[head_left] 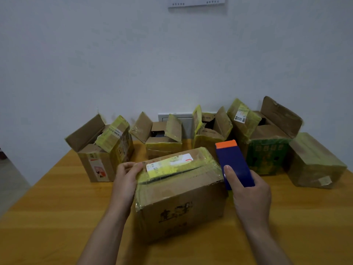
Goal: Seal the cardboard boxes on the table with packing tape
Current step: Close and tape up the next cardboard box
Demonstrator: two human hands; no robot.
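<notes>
A brown cardboard box (183,199) with its flaps folded down lies in front of me on the wooden table (57,203); yellowish tape and a white label cover its top. My left hand (127,173) presses on the box's upper left edge. My right hand (250,192) grips a blue tape dispenser (234,165) with an orange tip, held against the box's right end.
Several boxes stand in a row along the wall: an open one at the left (103,148), two open ones in the middle (162,138) (210,129), a green-printed open box (267,148), and a closed box lying at the far right (313,161).
</notes>
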